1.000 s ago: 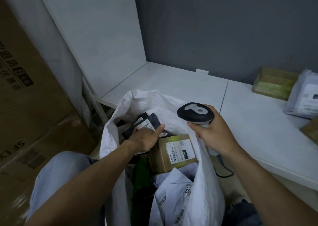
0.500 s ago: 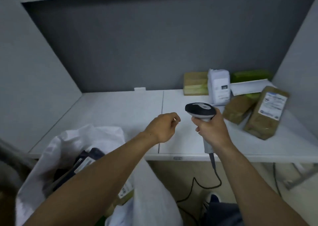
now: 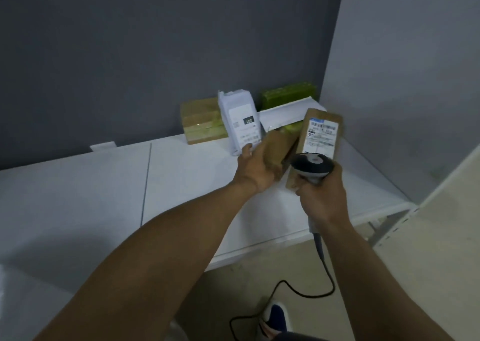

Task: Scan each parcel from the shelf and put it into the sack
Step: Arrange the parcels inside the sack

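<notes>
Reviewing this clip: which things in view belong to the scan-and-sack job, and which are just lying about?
Job: scanner in the right hand; plain brown parcel gripped by the left hand; labelled brown parcel, white parcel, taped box, green parcel, white envelope on the shelf.
Just there: shoe, white tab at the shelf's back edge.

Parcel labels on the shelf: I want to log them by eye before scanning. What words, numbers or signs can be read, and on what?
White parcel, label: printed codes and a dark box with pale marks, too blurred to read.
Tall brown parcel, label: barcode, blue strip and printed lines, too blurred to read.
Barcode scanner in the right hand: no marking readable.
Nothing here can be quoted.
</notes>
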